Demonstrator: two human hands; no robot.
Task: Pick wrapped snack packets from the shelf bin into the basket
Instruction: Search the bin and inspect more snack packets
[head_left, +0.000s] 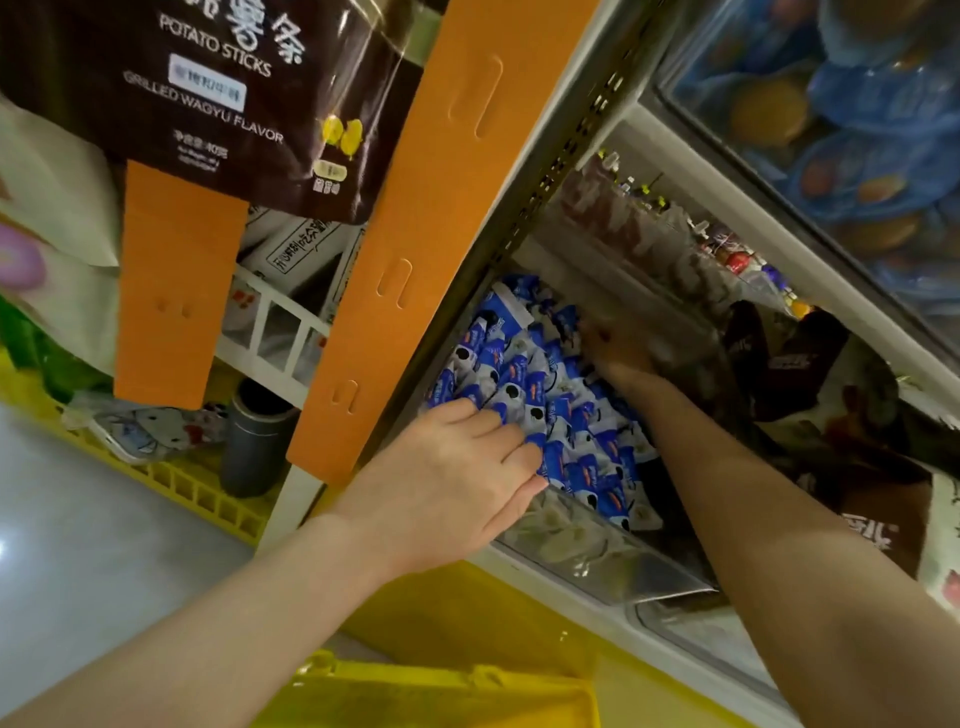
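Observation:
A clear plastic shelf bin (597, 564) holds a heap of small blue-and-white wrapped snack packets (566, 415). My left hand (457, 473) lies on the near left of the heap, its fingertips dug in among the packets. My right hand (615, 356) reaches deeper into the bin at the far side of the heap; it is blurred and its fingers are partly buried, so its grip is unclear. A yellow basket (467, 691) shows its rim at the bottom edge, below the bin.
An orange shelf upright (426, 249) stands left of the bin. A dark potato-sticks bag (234, 93) hangs at top left. Brown snack packs (810, 374) fill the bin to the right. A yellow crate (208, 499) and a dark cylinder (254, 441) sit on the floor.

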